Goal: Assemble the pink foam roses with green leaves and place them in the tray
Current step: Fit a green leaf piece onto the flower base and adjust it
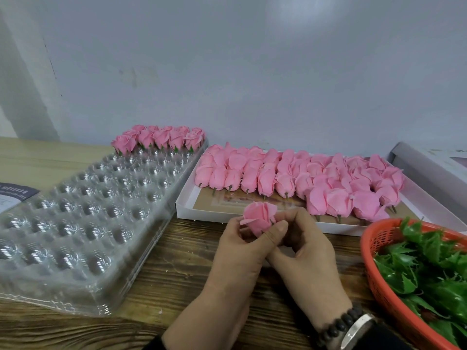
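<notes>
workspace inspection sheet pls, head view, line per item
surface: wooden table, bare at the near middle
job's things: clear tray, finished roses only in its far rows; white box of loose roses; orange basket of green leaves
clutter: printed sheet at left edge
grips: left hand and right hand both pinch one rose
cables: nothing seen
surroundings: plain wall

Both hands meet over the dark wooden table point(177, 269), left hand point(240, 251) and right hand point(308, 251) pinching one pink foam rose point(259, 215) by its base, fingers closed on it. Left of the hands, a clear plastic dimpled tray point(83, 218) with finished roses with green leaves point(161, 138) along its far end. Just beyond the hands, a white cardboard box point(187, 205) of loose pink rose heads point(303, 178); right of them, an orange plastic mesh basket point(379, 281) of green plastic leaves point(429, 269).
</notes>
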A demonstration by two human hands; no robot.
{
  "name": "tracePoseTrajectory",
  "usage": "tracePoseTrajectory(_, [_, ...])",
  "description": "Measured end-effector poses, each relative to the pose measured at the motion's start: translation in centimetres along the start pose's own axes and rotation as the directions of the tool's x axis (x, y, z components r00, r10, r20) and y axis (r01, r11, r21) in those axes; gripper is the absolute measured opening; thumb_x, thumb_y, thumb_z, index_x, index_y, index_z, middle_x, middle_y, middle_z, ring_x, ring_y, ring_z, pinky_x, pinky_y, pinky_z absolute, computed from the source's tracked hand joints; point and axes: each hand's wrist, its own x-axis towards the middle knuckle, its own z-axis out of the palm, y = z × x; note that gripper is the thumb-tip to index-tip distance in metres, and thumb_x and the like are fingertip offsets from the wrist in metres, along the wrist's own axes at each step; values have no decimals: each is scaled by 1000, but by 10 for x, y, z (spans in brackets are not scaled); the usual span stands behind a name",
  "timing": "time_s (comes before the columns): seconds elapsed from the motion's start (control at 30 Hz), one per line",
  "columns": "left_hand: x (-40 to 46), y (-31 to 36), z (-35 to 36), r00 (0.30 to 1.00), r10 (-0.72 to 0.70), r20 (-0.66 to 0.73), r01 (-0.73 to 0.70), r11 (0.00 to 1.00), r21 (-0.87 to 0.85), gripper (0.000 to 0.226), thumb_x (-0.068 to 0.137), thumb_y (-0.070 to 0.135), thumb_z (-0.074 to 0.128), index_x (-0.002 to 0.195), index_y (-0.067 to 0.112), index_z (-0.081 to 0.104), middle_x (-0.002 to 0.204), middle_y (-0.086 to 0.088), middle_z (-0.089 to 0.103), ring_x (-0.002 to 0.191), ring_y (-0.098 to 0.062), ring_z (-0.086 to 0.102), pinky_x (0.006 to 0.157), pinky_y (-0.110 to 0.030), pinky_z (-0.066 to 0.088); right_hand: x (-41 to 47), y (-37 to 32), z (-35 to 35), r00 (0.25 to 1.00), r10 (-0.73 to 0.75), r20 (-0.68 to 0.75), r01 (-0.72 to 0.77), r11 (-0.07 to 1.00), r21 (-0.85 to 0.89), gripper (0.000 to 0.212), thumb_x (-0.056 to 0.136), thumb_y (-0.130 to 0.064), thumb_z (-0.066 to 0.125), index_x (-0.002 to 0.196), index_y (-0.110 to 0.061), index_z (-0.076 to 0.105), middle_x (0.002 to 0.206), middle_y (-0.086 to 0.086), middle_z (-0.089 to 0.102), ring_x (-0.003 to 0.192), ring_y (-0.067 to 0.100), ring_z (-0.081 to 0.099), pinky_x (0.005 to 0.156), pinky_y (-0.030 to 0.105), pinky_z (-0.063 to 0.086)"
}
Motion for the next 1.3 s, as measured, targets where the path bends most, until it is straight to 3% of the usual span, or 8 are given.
tracePoseTrajectory(0.23, [1,1,0,991,124,-43,-118,985,124,16,74,-2,71,90,-3,67,86,-23,70,74,-23,67,64,-22,55,1,5,-1,1000,-5,25,6,998,-62,26,62,-28,73,81,-40,59,76,-4,68,76,17,63,70,28,51])
tracePoseTrajectory(0.37, [3,2,-1,987,151,-60,-139,977,164,18,73,-2,71,90,-5,65,89,-26,69,72,-21,64,66,-24,55,1,5,1,998,-53,43,58,991,-124,30,60,-28,65,88,-37,56,76,1,66,77,22,62,75,41,52])
tracePoseTrajectory(0.53, [7,3,-4,985,164,-53,-150,967,207,19,74,-1,73,91,-4,67,91,-26,68,74,-20,63,68,-25,54,1,7,2,995,-80,60,88,985,-147,31,61,-26,64,87,-36,53,74,2,64,74,21,61,73,45,51])
tracePoseTrajectory(0.67, [6,4,-3,983,180,-35,-166,956,241,23,68,7,75,87,-2,68,83,-21,70,72,-19,62,66,-26,53,1,9,2,995,-76,61,83,987,-140,31,61,-26,63,86,-41,53,77,-4,64,73,13,62,73,36,52])
tracePoseTrajectory(0.73, [6,5,-4,981,195,-15,-185,949,257,10,72,0,74,80,1,68,73,-11,68,66,-13,61,60,-21,52,1,9,1,995,-80,63,88,987,-137,33,62,-23,65,85,-43,53,81,-9,64,73,11,61,71,29,51])
tracePoseTrajectory(0.83, [6,6,-4,979,205,-1,-197,943,267,13,75,-4,68,74,9,68,64,0,66,60,-6,61,55,-15,47,2,11,0,994,-89,64,98,985,-140,42,67,-9,71,86,-43,54,82,-11,64,74,11,61,72,29,51])
tracePoseTrajectory(1.1, [8,9,-6,975,222,3,-213,932,291,8,76,2,72,79,8,68,73,-6,70,66,-11,64,61,-18,51,3,11,0,994,-81,73,88,992,-88,51,67,1,69,88,-43,56,80,-17,64,73,5,58,70,13,45])
tracePoseTrajectory(1.3, [9,9,-7,972,235,1,-223,918,327,9,77,-1,68,83,5,68,81,-15,70,72,-17,64,66,-21,53,3,11,-1,991,-103,86,111,990,-90,52,69,2,68,91,-44,56,85,-15,66,80,7,61,74,15,47])
